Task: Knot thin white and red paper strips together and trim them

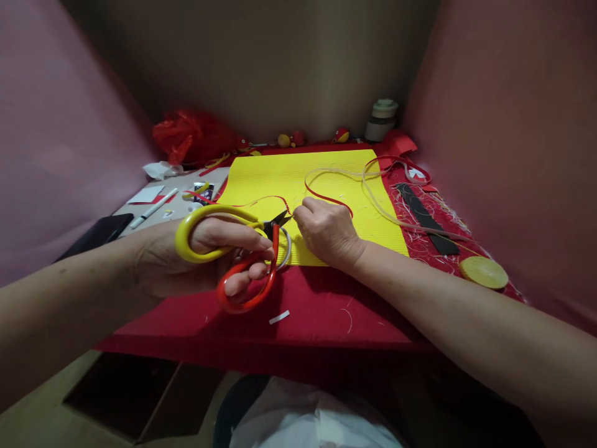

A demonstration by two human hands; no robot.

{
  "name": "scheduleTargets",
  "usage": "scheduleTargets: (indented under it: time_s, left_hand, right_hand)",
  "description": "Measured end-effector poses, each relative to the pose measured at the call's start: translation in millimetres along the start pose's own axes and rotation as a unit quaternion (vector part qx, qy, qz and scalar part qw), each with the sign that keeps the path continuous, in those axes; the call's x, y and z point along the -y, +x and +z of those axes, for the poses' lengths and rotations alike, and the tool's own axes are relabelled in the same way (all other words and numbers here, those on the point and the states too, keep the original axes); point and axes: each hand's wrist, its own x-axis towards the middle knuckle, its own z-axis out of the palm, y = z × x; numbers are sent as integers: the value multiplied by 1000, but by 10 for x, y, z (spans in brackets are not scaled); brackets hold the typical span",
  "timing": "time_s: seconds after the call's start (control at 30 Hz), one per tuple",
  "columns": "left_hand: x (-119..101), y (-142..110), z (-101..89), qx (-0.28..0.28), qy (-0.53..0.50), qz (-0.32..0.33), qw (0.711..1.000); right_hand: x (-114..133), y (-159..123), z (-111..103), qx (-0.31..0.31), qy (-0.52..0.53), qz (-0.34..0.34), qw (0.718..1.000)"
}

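Note:
My left hand (205, 249) grips a pair of scissors (233, 249) with one yellow and one red handle loop, its short black blades pointing right and slightly apart. The blade tips meet a thin red strip (326, 198) that curls over a yellow corrugated sheet (289, 180). My right hand (329, 231) rests on the sheet's near edge with its fingers pinched on the strip just beside the blades. A pale cord (373, 193) also loops over the sheet's right part.
A red mat (303, 311) covers the table. A black strip (426, 218) and a round yellow disc (484, 272) lie right. Red plastic bag (191, 137), small balls, a white jar (381, 119) stand at the back. A pen (153, 207), paper scraps and a dark phone (100, 233) lie left.

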Motion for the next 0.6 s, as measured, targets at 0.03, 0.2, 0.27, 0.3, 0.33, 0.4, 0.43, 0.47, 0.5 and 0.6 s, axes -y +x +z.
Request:
scheduleTargets:
  time_s: [0.03, 0.2, 0.27, 0.3, 0.33, 0.4, 0.43, 0.47, 0.5, 0.6]
  left_hand:
    - [-8, -4, 2, -5, 6, 2, 1000]
    - [-9, 23, 8, -38, 36, -6, 999]
    - [18, 53, 4, -49, 45, -16, 998]
    - [38, 68, -3, -51, 46, -17, 997]
    - [60, 81, -15, -52, 45, -17, 997]
    - [107, 97, -58, -48, 46, -16, 998]
    - [130, 97, -88, -42, 54, -13, 998]
    - [152, 92, -120, -31, 72, -11, 997]
    - [173, 81, -153, -16, 98, -12, 995]
    - [236, 16, -230, 33, 174, -5, 984]
  right_hand:
    - [2, 2, 1, -1, -1, 0, 1000]
    - [7, 5, -5, 15, -2, 14, 1000]
    - [-4, 9, -9, 25, 0, 25, 999]
    - [-14, 13, -10, 28, 2, 32, 999]
    - [-27, 17, -10, 30, 2, 41, 999]
    - [-59, 27, -9, 29, 0, 63, 998]
    - [-75, 33, -8, 28, -1, 77, 997]
    - [-89, 38, -6, 29, -2, 92, 995]
    - [-102, 43, -6, 30, -1, 106, 994]
    - [-123, 53, -7, 38, 12, 137, 990]
